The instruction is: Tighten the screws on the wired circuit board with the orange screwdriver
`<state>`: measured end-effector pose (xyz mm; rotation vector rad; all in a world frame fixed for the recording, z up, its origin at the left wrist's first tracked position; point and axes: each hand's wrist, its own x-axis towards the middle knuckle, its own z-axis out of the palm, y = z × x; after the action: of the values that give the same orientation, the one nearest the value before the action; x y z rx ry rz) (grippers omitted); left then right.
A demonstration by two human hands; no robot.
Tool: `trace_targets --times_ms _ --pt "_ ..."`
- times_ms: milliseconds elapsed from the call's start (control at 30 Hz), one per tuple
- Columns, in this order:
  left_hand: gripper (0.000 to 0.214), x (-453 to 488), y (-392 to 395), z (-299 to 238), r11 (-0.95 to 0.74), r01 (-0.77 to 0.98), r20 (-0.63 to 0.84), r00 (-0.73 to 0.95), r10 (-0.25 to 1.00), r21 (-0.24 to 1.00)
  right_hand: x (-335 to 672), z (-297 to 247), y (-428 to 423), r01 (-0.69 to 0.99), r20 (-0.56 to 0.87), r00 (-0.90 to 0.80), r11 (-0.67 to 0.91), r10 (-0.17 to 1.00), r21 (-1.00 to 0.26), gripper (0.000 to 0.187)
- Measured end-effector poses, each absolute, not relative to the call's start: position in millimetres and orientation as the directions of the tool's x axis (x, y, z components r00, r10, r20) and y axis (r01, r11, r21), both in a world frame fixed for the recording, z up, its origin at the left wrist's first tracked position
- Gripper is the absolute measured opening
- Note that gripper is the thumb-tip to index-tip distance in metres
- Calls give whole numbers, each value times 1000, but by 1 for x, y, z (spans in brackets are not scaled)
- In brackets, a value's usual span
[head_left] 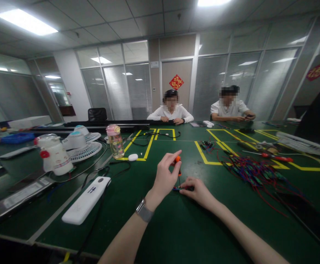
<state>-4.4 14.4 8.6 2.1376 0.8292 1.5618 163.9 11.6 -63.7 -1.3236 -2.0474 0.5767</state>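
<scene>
My left hand (166, 173), with a watch on its wrist, is closed on the orange handle of a small screwdriver (178, 159). The screwdriver stands nearly upright, its thin shaft pointing down at a small circuit board (177, 188) on the green table. Whether the tip touches the board I cannot tell. My right hand (195, 190) pinches the right side of that board and holds it low at the tabletop. Its fingers hide much of the board.
A heap of circuit boards with red and blue wires (250, 170) lies to the right, near a red-handled tool (278, 157). A white power bank-like device (87, 200), a pink-lidded bottle (115, 141) and white fans (84, 148) stand left. Two people sit across the table.
</scene>
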Motion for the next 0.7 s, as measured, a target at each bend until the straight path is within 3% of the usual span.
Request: trace_targets --times_ms 133,333,533,700 --pt "23 -2 14 6 -737 338 746 132 652 585 164 -65 12 654 266 -290 393 920 -646 14" --pt "36 -4 12 9 -743 313 729 185 658 591 165 -66 13 643 274 -305 410 912 -647 15" --pt "22 -4 14 7 -742 357 751 144 644 568 164 -64 12 654 270 -299 403 915 -641 14" --pt "33 -4 13 9 -759 303 742 195 641 576 165 -64 11 645 274 -303 408 913 -646 15"
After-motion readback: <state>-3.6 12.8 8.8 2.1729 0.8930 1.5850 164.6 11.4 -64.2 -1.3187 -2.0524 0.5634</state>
